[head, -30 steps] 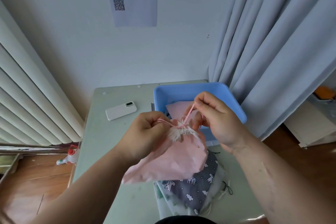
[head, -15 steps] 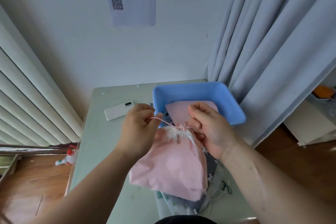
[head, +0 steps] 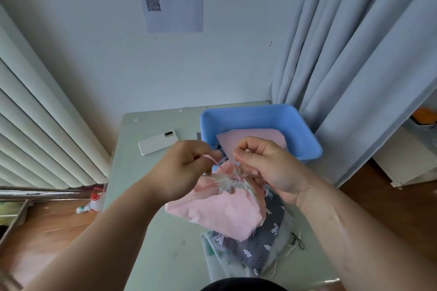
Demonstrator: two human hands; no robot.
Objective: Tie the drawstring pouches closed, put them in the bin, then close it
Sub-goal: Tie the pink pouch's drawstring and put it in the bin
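Left hand (head: pixel 182 170) pinches the pink drawstring (head: pixel 210 159) between thumb and curled fingers. Right hand (head: pixel 264 165), fingers curled, pinches at the gathered neck of the pink pouch (head: pixel 222 210), which hangs between and below both hands. Beyond the right hand: open blue bin (head: pixel 305 130), pink cloth (head: pixel 257 136) inside, partly hidden by the knuckles; grey patterned pouch (head: pixel 260 243) under the held pouch; white phone (head: pixel 158 142) beyond the left hand.

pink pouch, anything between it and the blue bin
Nothing visible. The pink pouch, held by left hand and right hand, is in front of the blue bin, whose top is open; a pink cloth lies inside.
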